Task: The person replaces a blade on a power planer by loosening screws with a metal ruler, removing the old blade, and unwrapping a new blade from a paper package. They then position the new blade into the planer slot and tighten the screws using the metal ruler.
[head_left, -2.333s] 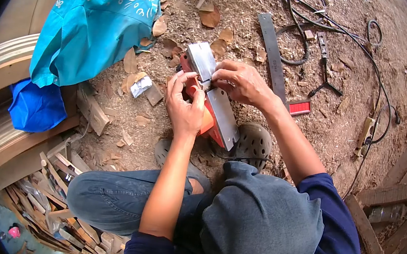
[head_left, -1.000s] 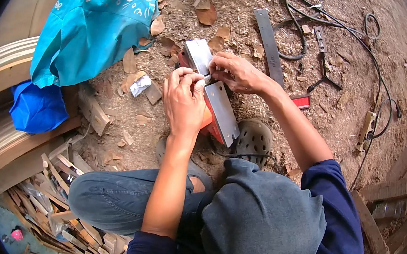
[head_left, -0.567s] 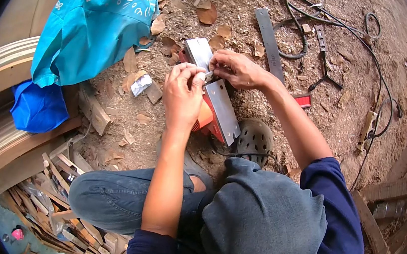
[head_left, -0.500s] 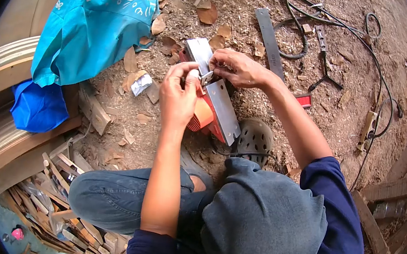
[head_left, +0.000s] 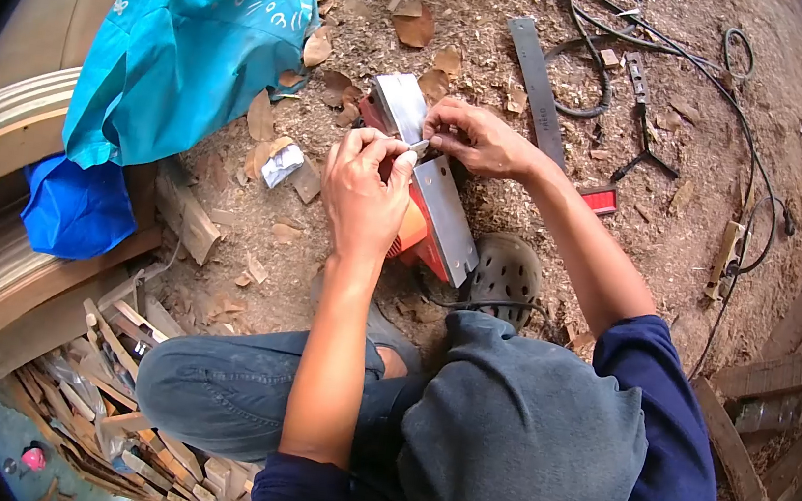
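Observation:
An orange-red electric planer (head_left: 444, 218) lies upturned on the shavings-covered ground, its flat metal sole facing up. Over the gap between its two sole plates, my left hand (head_left: 365, 182) pinches a small metal piece (head_left: 418, 148). The fingers of my right hand (head_left: 468, 137) are closed at the other end of that piece, against the planer's edge. What exactly the right fingertips grip is too small to tell. A flat metal bar (head_left: 538, 88) lies to the right of the planer.
A shoe (head_left: 505, 277) stands beside the planer's lower end. Black cable (head_left: 744, 121), a black three-armed tool (head_left: 644, 130) and a red-black box (head_left: 600, 200) lie to the right. At left are turquoise cloth (head_left: 191, 49), a blue bag (head_left: 79, 209) and wood scraps (head_left: 125, 368).
My left hand has moved right and slightly over the planer's middle, its fingers now closer to my right hand. My right hand has shifted slightly. The view has moved a little.

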A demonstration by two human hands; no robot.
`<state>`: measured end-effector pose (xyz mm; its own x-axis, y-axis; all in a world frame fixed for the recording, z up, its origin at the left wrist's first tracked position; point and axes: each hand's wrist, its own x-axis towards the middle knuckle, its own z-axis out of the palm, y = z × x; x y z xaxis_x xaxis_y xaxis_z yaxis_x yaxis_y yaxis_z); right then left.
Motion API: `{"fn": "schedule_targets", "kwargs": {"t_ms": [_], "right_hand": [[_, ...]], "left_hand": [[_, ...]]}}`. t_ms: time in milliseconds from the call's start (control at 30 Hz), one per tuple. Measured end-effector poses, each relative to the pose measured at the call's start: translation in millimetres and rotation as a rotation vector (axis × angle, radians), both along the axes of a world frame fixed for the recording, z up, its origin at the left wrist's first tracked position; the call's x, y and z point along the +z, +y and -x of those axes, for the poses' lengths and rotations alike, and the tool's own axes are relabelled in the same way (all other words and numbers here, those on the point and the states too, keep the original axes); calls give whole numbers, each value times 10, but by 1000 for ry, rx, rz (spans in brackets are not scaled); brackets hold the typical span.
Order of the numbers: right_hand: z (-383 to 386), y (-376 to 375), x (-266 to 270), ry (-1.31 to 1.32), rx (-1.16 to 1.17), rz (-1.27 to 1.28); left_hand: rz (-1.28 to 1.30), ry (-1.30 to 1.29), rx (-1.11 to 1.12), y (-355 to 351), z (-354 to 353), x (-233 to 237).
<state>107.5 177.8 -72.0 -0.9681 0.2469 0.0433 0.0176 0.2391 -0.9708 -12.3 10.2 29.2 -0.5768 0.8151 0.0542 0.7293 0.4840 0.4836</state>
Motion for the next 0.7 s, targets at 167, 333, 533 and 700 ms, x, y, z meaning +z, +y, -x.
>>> {"fn": "schedule_targets", "kwargs": {"t_ms": [167, 333, 533, 700], "right_hand": [[6, -22, -59, 35, -4, -22], [35, -31, -17, 14, -6, -78], [25, -65, 225, 112, -147, -135], [-42, -213, 516, -109, -232, -96]], "left_hand": [[19, -162, 92, 20, -42, -39], [9, -77, 74, -6, -55, -4], [-36, -223, 179, -58, -26, -28], [-88, -274, 150, -70, 78, -49]]}}
